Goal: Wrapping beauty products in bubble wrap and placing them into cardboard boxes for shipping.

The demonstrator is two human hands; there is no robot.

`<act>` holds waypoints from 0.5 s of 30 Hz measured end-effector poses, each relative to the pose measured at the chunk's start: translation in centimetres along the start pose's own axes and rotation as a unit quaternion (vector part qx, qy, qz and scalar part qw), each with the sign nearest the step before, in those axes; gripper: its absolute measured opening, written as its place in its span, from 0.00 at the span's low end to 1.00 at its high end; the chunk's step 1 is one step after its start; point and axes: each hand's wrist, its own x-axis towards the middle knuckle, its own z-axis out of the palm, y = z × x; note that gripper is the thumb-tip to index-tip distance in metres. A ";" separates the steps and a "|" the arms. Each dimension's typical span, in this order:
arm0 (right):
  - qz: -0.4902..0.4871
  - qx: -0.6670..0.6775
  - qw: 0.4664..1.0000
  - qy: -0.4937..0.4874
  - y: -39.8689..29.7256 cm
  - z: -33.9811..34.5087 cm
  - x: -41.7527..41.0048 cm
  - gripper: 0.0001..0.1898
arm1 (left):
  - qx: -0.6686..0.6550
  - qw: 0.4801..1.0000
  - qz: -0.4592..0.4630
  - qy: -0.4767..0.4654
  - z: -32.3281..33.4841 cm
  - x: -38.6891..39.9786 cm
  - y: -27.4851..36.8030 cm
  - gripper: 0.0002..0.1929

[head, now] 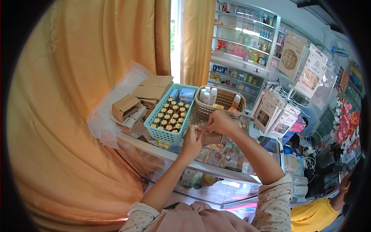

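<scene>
A small brown cardboard box [213,139] lies on the glass counter before me. The fingers and thumb of my left hand [192,142] pinch at its left end. From above, my right hand [221,122] reaches over it, fingertips meeting the left ones at the flap; the exact grip is partly hidden. Just left stands a light-blue plastic basket [162,137] with several gold-capped bottles [170,116] and blue boxes [187,94] in it. Behind my right hand is a brown woven-look basket [221,90] holding several white bottles [209,95] and one orange-and-white bottle [236,101].
Flattened cardboard boxes [152,88] and an opened carton [125,106] lie on bubble wrap [101,124] at left, beside orange curtains [87,72]. Hanging nail packs [268,111] crowd the right. A person in a yellow shirt [314,214] is at lower right.
</scene>
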 end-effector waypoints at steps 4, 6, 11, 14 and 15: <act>0.024 -0.004 0.999 -0.023 -0.4 -0.4 0.2 0.08 | 0.000 1.000 -0.005 -0.003 -0.1 0.0 -0.1 0.11; 0.030 -0.009 0.999 -0.034 -0.6 -0.6 0.2 0.09 | 0.001 1.000 0.000 -0.002 -0.1 -0.1 -0.1 0.12; 0.026 -0.022 0.999 -0.028 -1.1 -0.6 0.0 0.07 | 0.006 1.000 0.007 0.001 -0.1 -0.1 -0.5 0.11; 0.024 -0.017 0.999 -0.030 -0.9 -0.6 0.0 0.07 | -0.006 1.000 -0.023 -0.016 -0.1 -0.1 -0.4 0.11; 0.024 -0.017 0.999 -0.030 -0.8 -0.6 0.1 0.07 | -0.007 1.000 -0.023 -0.016 -0.1 0.0 -0.4 0.11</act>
